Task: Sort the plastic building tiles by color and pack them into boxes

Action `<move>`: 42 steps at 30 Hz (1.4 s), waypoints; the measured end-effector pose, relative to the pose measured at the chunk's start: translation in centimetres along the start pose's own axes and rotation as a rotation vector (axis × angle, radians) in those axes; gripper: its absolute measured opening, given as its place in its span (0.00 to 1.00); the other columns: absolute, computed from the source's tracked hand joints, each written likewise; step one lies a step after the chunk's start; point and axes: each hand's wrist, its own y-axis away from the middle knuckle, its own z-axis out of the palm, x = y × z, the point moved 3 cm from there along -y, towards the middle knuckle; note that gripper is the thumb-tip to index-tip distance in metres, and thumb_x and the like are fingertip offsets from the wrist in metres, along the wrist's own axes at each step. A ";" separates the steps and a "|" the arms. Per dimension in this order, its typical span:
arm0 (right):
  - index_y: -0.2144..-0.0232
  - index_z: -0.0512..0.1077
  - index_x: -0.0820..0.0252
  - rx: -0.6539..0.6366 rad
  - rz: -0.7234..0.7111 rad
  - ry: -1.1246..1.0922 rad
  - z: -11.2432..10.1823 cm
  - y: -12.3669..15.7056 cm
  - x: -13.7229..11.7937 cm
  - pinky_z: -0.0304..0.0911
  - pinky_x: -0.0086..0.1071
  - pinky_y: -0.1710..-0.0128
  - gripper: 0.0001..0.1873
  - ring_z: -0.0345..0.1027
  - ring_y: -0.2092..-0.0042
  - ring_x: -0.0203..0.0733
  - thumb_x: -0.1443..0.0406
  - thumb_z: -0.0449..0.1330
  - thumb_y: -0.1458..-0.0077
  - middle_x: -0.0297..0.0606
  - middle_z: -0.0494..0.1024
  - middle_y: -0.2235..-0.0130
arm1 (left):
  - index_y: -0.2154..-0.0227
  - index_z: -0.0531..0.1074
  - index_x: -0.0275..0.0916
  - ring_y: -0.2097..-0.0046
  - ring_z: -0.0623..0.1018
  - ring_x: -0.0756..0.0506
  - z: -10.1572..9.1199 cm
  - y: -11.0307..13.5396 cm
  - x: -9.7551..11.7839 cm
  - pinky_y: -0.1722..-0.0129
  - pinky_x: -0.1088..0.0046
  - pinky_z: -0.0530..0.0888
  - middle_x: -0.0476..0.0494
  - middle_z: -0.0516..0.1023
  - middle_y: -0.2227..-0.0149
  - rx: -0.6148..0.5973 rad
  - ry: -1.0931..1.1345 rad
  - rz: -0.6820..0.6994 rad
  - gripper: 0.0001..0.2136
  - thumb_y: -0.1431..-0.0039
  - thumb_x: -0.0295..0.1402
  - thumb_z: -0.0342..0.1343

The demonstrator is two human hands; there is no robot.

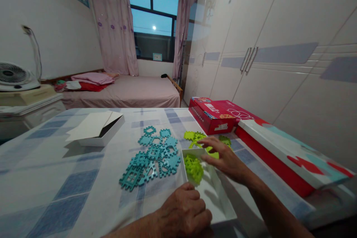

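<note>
A shallow white box (223, 197) sits on the table in front of me, with several yellow-green notched plastic building pieces (194, 169) heaped at its far end. My left hand (185, 208) is closed around the box's left wall near the front. Over the far right wall reaches my right hand (224, 158), its fingers apart and nothing visible in them. More yellow-green pieces (190, 135) lie on the tablecloth beyond the box, some partly hidden by that hand. Left of the box spreads a loose group of teal notched pieces (154, 152).
Another white box (103, 137) with its lid flap raised stands at the left. A red box (213, 124) and a long red, white and teal box (292, 152) line the right side. Past the checked tablecloth (86, 178) are a bed (139, 91) and a wardrobe (279, 93).
</note>
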 end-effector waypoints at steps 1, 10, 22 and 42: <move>0.50 0.68 0.57 0.014 0.020 0.020 0.0 -1.3 1.0 0.64 0.38 0.52 0.19 0.66 0.51 0.42 0.62 0.56 0.45 0.42 0.69 0.50 | 0.77 0.59 0.40 0.78 0.62 0.52 0.0 0.0 0.0 0.74 0.70 0.57 0.55 0.63 0.83 -0.004 -0.004 0.003 0.12 0.45 0.37 0.56; 0.43 0.63 0.60 -0.002 0.207 0.425 3.4 -8.7 7.7 0.57 0.44 0.46 0.26 0.57 0.41 0.51 0.58 0.55 0.43 0.49 0.67 0.43 | 0.78 0.60 0.39 0.80 0.61 0.52 1.0 0.5 -0.3 0.75 0.71 0.56 0.56 0.61 0.84 0.021 -0.042 0.044 0.14 0.38 0.36 0.53; 0.57 0.71 0.64 0.118 0.248 0.354 3.3 -8.3 10.8 0.60 0.32 0.54 0.23 0.66 0.55 0.42 0.59 0.64 0.55 0.42 0.69 0.58 | 0.77 0.61 0.39 0.79 0.62 0.51 0.5 0.2 -0.3 0.74 0.70 0.57 0.55 0.62 0.83 -0.052 0.007 0.029 0.16 0.36 0.42 0.48; 0.55 0.69 0.57 -0.465 -0.043 -0.384 -0.9 -2.7 -2.3 0.63 0.31 0.55 0.26 0.67 0.56 0.38 0.57 0.67 0.57 0.35 0.73 0.57 | 0.71 0.65 0.39 0.77 0.67 0.52 0.7 0.6 -0.6 0.73 0.72 0.60 0.55 0.67 0.81 0.006 0.023 0.036 0.07 0.38 0.33 0.52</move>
